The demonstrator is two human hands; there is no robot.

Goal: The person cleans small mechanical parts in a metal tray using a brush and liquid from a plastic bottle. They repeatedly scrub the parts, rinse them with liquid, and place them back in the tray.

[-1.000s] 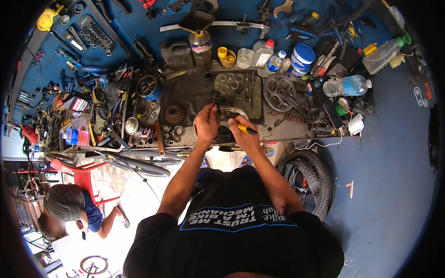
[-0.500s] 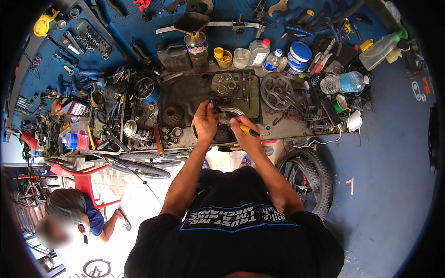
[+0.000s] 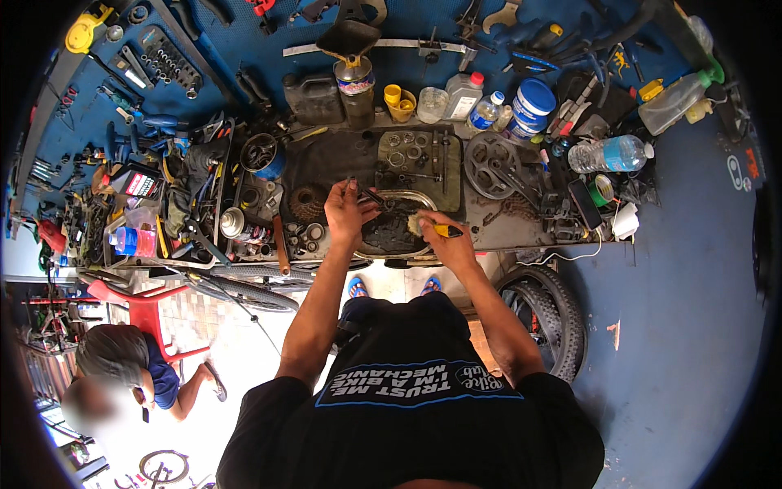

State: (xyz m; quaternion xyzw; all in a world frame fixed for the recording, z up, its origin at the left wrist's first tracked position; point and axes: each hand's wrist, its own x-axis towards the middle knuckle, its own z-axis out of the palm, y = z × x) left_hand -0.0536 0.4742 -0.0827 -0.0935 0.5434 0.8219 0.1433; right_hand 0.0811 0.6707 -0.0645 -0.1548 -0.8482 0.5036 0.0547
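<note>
Over the near edge of the bench, my left hand [image 3: 345, 213] is closed on a small dark rod-shaped metal part [image 3: 371, 196], whose exact kind I cannot make out. My right hand [image 3: 453, 243] grips a brush [image 3: 447, 231] with a yellow and black handle; its pale bristles point left, apart from the part. Beneath both hands sits a metal basin [image 3: 430, 200] with dark, dirty contents. Behind it, a green-grey mat [image 3: 450, 191] carries several rings, washers and a long axle. A rear cassette [image 3: 308, 202] lies left of my left hand.
A crankset [image 3: 489, 167] lies right of the mat. Bottles, yellow cups [image 3: 399, 104] and a blue-white tub [image 3: 533, 102] line the back. A tool tray [image 3: 191, 204] fills the left. Bike tyres [image 3: 554, 314] stand below right; another person [image 3: 122, 359] sits lower left.
My hands have moved apart: the left has shifted left with the metal part, the right rightward with the brush. More of the basin now shows between them.
</note>
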